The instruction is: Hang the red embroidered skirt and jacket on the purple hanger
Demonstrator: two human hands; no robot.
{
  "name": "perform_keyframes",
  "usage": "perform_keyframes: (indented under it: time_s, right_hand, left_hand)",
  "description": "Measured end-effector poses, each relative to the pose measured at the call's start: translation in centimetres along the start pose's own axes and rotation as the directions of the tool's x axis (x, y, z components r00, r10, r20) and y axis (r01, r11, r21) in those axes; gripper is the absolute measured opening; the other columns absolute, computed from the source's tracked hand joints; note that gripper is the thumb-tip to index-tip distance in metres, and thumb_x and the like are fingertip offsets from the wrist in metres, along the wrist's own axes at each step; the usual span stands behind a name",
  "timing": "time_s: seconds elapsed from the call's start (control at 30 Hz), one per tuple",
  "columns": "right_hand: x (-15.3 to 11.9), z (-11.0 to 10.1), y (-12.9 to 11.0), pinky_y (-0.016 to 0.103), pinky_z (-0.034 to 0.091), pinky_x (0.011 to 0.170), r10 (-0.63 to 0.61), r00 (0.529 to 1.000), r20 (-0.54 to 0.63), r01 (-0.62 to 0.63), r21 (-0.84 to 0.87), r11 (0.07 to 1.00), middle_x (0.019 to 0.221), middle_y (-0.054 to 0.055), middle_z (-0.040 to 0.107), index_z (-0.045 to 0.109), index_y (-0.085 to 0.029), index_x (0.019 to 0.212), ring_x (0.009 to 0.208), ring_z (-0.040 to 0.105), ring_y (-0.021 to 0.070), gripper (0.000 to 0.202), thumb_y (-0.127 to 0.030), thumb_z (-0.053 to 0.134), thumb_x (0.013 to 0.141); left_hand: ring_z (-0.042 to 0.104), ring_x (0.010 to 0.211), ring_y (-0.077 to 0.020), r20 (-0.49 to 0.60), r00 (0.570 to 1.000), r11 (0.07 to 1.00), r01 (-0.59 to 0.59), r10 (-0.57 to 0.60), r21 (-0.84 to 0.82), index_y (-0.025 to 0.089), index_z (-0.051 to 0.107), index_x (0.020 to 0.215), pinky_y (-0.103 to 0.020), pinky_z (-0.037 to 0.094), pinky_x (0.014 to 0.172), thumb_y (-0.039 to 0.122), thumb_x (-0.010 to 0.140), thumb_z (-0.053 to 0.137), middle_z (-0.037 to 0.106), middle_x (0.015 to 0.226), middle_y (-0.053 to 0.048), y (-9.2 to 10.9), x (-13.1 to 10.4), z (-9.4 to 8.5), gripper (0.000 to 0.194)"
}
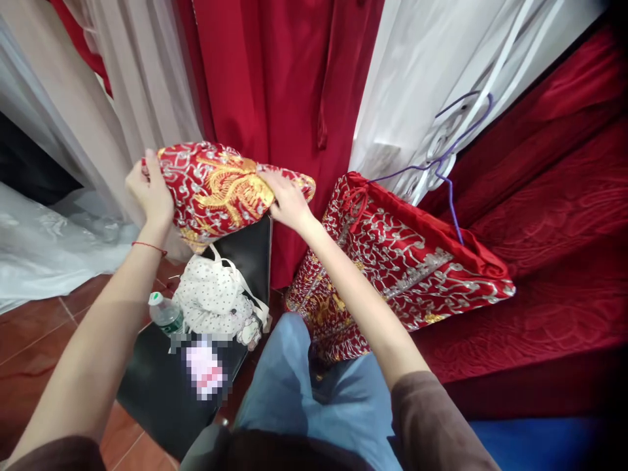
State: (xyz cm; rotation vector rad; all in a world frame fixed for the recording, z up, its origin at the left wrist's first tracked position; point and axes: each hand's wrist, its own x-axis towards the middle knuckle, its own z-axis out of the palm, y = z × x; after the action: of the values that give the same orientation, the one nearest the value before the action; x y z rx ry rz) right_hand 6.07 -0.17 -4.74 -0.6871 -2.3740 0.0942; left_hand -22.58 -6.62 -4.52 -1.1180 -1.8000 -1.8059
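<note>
Fingers of the left hand (153, 193) are curled closed on one end of a folded red garment (189, 186) with silver and gold embroidery; those of the right hand (293, 204) lie lightly spread across its other end, and whether they grip cannot be told. The garment spans the space between both hands, above the far end of a black seat (152, 376). It is probably soft yet bulky, moderately light, its raised stitching rough and apt to snag; both folded ends, supported together, appear the best holds. Nearer the body than the fingers: a polka-dot bag (209, 288) and a plastic bottle (167, 315). Right of the right hand: an embroidered red skirt (417, 261) on a purple hanger (450, 196).
</note>
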Motion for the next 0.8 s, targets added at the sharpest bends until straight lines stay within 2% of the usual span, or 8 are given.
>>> perform_keyframes:
  time_s: [0.07, 0.13, 0.2, 0.33, 0.4, 0.5, 0.63, 0.8]
  right_hand:
    - [-0.4, 1.8, 0.1, 0.046, 0.034, 0.120, -0.069, 0.995, 0.077, 0.060, 0.115, 0.992, 0.155, 0.012, 0.047, 0.043, -0.016, 0.149, 0.143, 0.044, 0.0281, 0.068, -0.020, 0.057, 0.082]
    - [-1.3, 3.4, 0.7, 0.041, 0.042, 0.114, -0.069, 0.989, 0.133, 0.039, 0.220, 0.975, 0.149, 0.012, 0.055, 0.046, -0.015, 0.146, 0.133, 0.055, 0.0264, 0.067, -0.027, 0.062, 0.082]
    - [-2.5, 4.5, 1.5, 0.039, 0.048, 0.107, -0.003, 0.973, 0.231, -0.052, 0.233, 0.971, 0.140, 0.010, 0.063, 0.051, -0.016, 0.140, 0.123, 0.063, 0.0251, 0.059, -0.035, 0.062, 0.086]
    - [-5.5, 5.3, 1.9, 0.043, 0.052, 0.096, 0.223, 0.807, 0.547, -0.181, -0.132, 0.975, 0.121, 0.017, 0.071, 0.062, -0.014, 0.123, 0.113, 0.068, 0.0336, 0.054, -0.054, 0.065, 0.087]
    - [-7.2, 4.9, 1.4, 0.046, 0.051, 0.096, 0.273, 0.776, 0.568, -0.136, -0.272, 0.953, 0.119, 0.020, 0.071, 0.060, -0.012, 0.125, 0.113, 0.067, 0.0362, 0.062, -0.060, 0.064, 0.086]
    - [-9.5, 2.5, 0.6, 0.048, 0.048, 0.099, 0.299, 0.845, 0.442, -0.120, -0.389, 0.913, 0.123, 0.020, 0.068, 0.055, -0.012, 0.130, 0.114, 0.064, 0.0355, 0.058, -0.056, 0.056, 0.092]
    - [-12.8, -4.7, 0.5, 0.053, 0.041, 0.102, 0.355, 0.932, 0.077, -0.257, -0.550, 0.795, 0.127, 0.023, 0.062, 0.057, -0.011, 0.127, 0.119, 0.056, 0.0372, 0.042, -0.037, 0.043, 0.097]
    - [-18.9, -12.9, 2.9, 0.064, 0.031, 0.105, 0.341, 0.824, -0.453, -0.566, -0.643, 0.515, 0.146, 0.029, 0.043, 0.042, -0.006, 0.144, 0.137, 0.036, 0.0442, 0.058, -0.037, 0.039, 0.095]
  left_hand:
    - [0.035, 0.067, -0.0103, 0.229, 0.966, 0.979, 0.072, -0.116, 0.192, 0.019, 0.036, 0.062, -0.024, 0.032, 0.065, 0.051, 0.096, 0.041, 0.034, 0.062, 0.004, -2.8, -1.0, -1.6, 0.047]
    - [0.047, 0.074, -0.0155, 0.455, 0.856, 0.923, 0.061, -0.244, 0.380, 0.020, 0.047, 0.067, -0.028, 0.037, 0.072, 0.053, 0.092, 0.047, 0.046, 0.064, 0.002, -5.1, -2.7, -2.9, 0.042]
    - [0.059, 0.088, -0.0238, 0.500, 0.813, 0.891, 0.051, -0.299, 0.450, 0.020, 0.057, 0.083, -0.035, 0.042, 0.082, 0.051, 0.092, 0.047, 0.064, 0.081, -0.004, -5.9, -4.4, -3.6, 0.033]
    - [0.055, 0.121, -0.0378, 0.317, 0.947, 0.942, -0.055, -0.057, 0.332, 0.014, 0.054, 0.120, -0.053, 0.039, 0.104, 0.040, 0.090, 0.048, 0.062, 0.127, -0.022, -2.4, -5.9, -2.6, 0.040]
    - [0.047, 0.132, -0.0402, 0.307, 0.946, 0.964, -0.169, 0.101, 0.203, 0.015, 0.053, 0.124, -0.058, 0.031, 0.112, 0.036, 0.090, 0.048, 0.055, 0.136, -0.023, 1.1, -6.3, -1.2, 0.041]
    - [0.047, 0.132, -0.0363, 0.394, 0.868, 0.944, -0.331, 0.302, 0.008, 0.018, 0.054, 0.121, -0.056, 0.030, 0.115, 0.033, 0.090, 0.047, 0.057, 0.134, -0.018, 6.7, -8.1, 2.0, 0.035]
    - [0.049, 0.130, -0.0333, 0.498, 0.712, 0.865, -0.461, 0.495, -0.200, 0.017, 0.055, 0.120, -0.051, 0.035, 0.113, 0.031, 0.090, 0.048, 0.058, 0.132, -0.017, 13.3, -13.0, 7.3, 0.034]
    - [0.051, 0.128, -0.0325, 0.514, 0.635, 0.814, -0.393, 0.577, -0.428, 0.013, 0.054, 0.125, -0.049, 0.038, 0.111, 0.030, 0.089, 0.052, 0.059, 0.131, -0.019, 21.1, -17.6, 14.7, 0.040]
